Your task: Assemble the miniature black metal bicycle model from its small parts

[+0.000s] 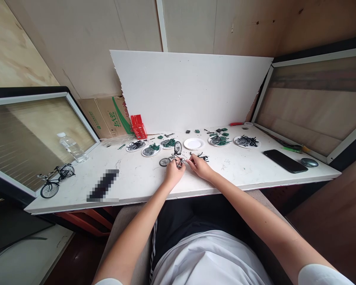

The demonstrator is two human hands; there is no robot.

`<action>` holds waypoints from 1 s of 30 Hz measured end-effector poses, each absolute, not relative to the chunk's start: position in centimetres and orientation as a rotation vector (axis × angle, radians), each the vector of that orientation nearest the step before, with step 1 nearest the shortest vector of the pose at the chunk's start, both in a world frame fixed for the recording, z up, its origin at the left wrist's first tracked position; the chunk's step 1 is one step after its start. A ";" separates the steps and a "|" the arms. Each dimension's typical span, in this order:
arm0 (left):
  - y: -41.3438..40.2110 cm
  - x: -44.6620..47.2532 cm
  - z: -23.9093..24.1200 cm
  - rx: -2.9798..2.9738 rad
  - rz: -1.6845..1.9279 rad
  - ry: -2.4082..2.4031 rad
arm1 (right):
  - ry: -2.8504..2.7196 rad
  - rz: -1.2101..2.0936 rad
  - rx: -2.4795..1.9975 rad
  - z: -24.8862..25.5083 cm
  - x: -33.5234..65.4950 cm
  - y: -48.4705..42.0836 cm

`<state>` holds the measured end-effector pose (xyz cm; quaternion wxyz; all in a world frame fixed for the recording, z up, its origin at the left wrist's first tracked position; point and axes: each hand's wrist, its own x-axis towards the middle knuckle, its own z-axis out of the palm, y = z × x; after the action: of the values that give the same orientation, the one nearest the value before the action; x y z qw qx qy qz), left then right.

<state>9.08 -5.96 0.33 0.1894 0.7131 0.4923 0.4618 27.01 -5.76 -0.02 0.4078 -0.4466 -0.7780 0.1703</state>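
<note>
My left hand (174, 172) is closed around a small black model bicycle (178, 148), keeping it just above the white tabletop. Two spoked wheels show beyond my fingers, one standing up and one lying lower to the left. My right hand (200, 167) is pinched close to the near end of the model. Whatever sits between its fingertips is too small to make out. Behind that hand lie loose black parts (204, 158). A white plate (194, 144) stands just past the model. Another model bicycle (57, 180) stands upright at the table's left end.
Plates of black and green parts (150, 150) line the back, with another plate (247, 141) to the right. A water bottle (72, 147) and a red box (139, 127) are on the left. A phone (284, 160) and a mouse-like object (309, 162) lie right. A white board (192, 91) stands behind.
</note>
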 end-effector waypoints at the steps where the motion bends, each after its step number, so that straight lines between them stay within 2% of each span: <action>1: -6.0 9.1 0.3 2.006 1.296 1.386 | -1.961 0.422 -1.124 0.0 27.0 -5.7; 30: -5.8 9.1 0.1 2.029 1.269 1.391 | -1.895 0.540 -1.057 -0.4 27.0 -5.4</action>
<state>9.10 -5.78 0.13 0.1858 0.7202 0.4937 0.4507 26.97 -5.41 -0.36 0.4375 -0.4249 -0.7622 0.2172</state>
